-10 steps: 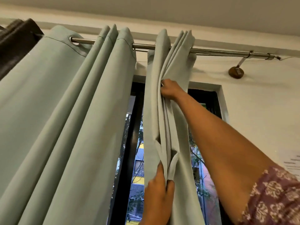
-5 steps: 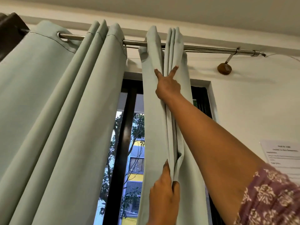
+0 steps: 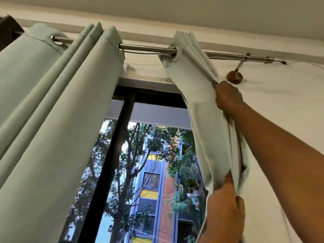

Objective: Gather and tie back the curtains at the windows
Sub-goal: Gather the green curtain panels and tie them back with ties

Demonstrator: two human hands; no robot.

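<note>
Both hands [image 3: 226,210] apparently grip gathered curtain [image 3: 201,109].

Head view, tilted up, close beneath curtain rod [image 3: 149,49]

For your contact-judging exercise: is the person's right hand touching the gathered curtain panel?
Touching. The head view shows the right hand gripping the gathered curtain panel, with bunched folds running straight into its fist.

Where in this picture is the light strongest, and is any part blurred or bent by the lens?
Head view: brightest through the window; the gathered curtain and right hand look slightly motion-blurred; the curtain rod curves from wide-angle distortion.
</note>
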